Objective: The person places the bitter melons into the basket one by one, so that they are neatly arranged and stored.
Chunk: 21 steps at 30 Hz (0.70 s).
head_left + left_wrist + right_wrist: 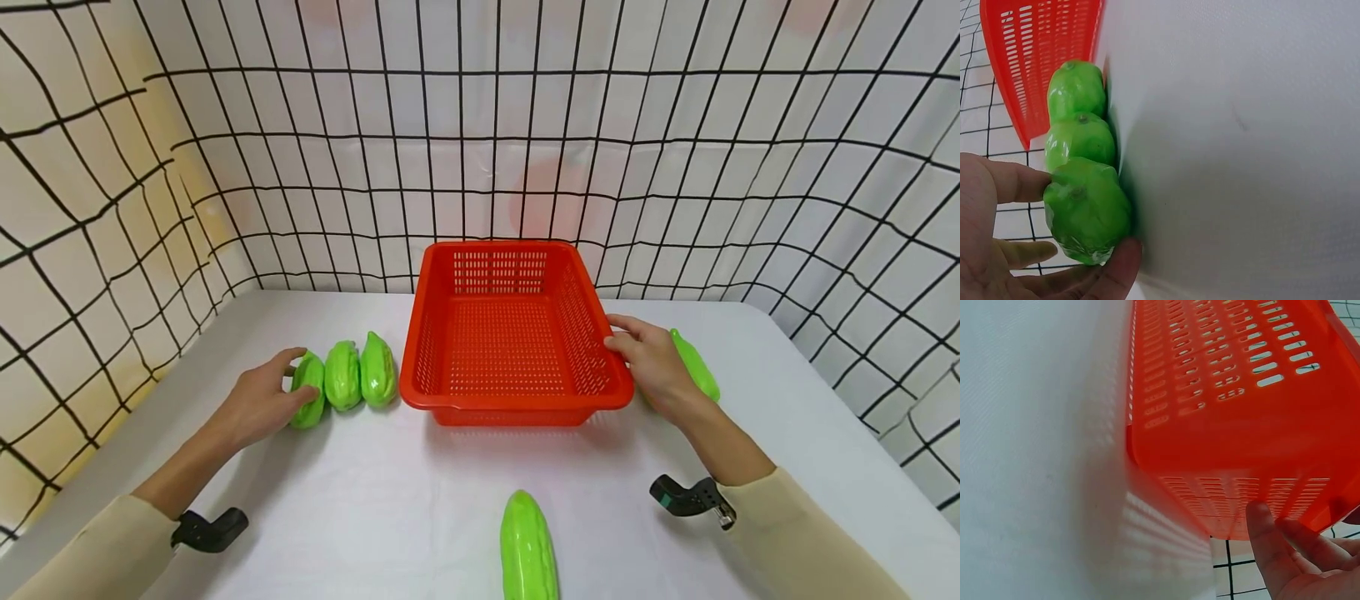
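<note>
In the head view, my left hand [262,398] is around the leftmost green gourd [307,390], thumb on the near side and fingers on the far side. The gourd looks ridged and film-wrapped in the left wrist view, where the index finger and thumb touch it. Two similar gourds, a middle one [342,376] and a right one [378,371], lie beside it in a row. My right hand [658,367] grips the right rim of a red perforated basket [517,403]. Its fingertips [1261,515] press the basket's outer wall. No gourd shows inside the basket.
One green gourd [528,546] lies at the front of the white table [375,517]. Another gourd [695,367] lies right of the basket, partly behind my right hand. Black grid netting [480,137] encloses the back and sides.
</note>
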Motion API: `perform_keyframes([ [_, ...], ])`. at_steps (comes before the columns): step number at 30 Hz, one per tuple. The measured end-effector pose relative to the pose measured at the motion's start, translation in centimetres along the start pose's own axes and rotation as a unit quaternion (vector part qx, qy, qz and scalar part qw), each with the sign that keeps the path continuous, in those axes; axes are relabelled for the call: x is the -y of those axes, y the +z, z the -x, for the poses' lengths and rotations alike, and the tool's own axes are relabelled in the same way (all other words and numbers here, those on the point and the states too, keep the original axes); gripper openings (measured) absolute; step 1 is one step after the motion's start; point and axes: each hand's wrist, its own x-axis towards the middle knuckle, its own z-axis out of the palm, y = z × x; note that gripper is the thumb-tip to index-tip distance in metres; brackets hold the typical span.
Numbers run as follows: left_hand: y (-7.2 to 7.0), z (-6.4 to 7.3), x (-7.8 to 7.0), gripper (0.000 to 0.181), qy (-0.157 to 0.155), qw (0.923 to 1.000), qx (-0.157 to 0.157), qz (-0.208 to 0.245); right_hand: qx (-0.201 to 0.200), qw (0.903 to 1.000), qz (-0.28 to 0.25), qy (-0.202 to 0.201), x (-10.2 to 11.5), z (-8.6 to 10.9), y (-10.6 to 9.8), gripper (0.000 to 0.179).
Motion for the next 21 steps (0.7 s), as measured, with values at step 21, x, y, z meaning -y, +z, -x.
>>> perform_keyframes([
  [21, -0.17, -0.11, -0.39, 0.066, -0.015, 0.9998, 0.010, -0.009, -0.003, 0.9998, -0.018, -0.002, -0.29, 0.23, 0.00, 0.052],
])
